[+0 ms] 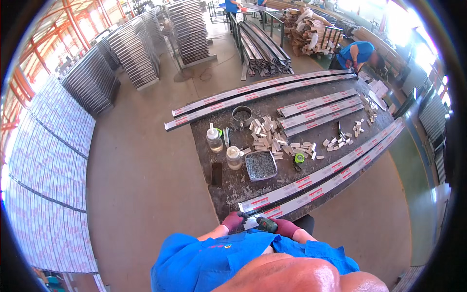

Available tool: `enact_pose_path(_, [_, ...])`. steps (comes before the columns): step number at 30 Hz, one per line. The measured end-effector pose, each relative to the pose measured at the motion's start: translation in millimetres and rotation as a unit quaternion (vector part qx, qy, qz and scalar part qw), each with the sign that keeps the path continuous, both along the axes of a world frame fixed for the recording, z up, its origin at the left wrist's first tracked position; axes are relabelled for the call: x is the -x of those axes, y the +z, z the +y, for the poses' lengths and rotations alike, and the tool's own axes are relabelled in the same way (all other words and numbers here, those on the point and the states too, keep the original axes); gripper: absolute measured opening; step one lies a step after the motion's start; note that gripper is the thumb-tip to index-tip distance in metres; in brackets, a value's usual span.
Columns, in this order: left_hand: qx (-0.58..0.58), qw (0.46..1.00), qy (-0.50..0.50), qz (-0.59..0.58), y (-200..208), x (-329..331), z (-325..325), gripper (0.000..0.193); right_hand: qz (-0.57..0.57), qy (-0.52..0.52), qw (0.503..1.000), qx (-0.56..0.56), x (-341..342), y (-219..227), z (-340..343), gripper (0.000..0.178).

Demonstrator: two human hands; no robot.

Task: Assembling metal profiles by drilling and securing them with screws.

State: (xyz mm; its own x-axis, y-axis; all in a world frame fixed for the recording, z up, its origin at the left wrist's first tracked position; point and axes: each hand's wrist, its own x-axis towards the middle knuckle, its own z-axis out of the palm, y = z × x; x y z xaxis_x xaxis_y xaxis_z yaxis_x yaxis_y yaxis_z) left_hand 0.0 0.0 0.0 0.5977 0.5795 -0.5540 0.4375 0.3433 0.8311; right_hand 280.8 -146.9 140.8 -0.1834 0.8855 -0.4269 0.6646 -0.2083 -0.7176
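We see dark red gloves on both the left hand (234,220) and the right hand (285,227), with bright blue sleeves (194,253) behind them. The right hand's drill (266,224) is green and black. The long metal profiles (335,170) are silver with white film and red printed patches. The worktable (228,187) is dark, mottled grey-brown. The tray of screws (260,165) looks grey, and the 2 plastic bottles (214,139) are cloudy white.
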Motion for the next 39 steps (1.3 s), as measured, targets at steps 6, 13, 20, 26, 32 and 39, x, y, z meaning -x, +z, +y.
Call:
enact_pose_path(6, [0.063,0.998,0.003,-0.006,9,0,-1,0.029,0.085,-0.023,0.993,0.080,7,7,2,0.076])
enact_pose_path(13, [0.080,0.997,0.004,0.007,17,-4,0,0.032,0.095,-0.026,0.992,0.081,8,14,3,0.077])
enact_pose_path(20, [0.040,0.998,0.007,-0.047,11,-1,-4,0.032,0.061,-0.012,0.988,0.139,12,33,12,0.067])
enact_pose_path(26, [0.084,0.996,0.012,-0.030,17,-5,-6,0.033,0.086,-0.025,0.990,0.107,12,16,7,0.075])
enact_pose_path(32, [-0.032,0.999,-0.017,0.015,17,-4,-3,0.033,0.078,-0.023,0.991,0.107,16,58,14,0.069])
enact_pose_path(39, [0.034,0.998,0.036,-0.047,11,-7,-4,0.031,0.074,-0.027,0.992,0.103,17,63,11,0.070])
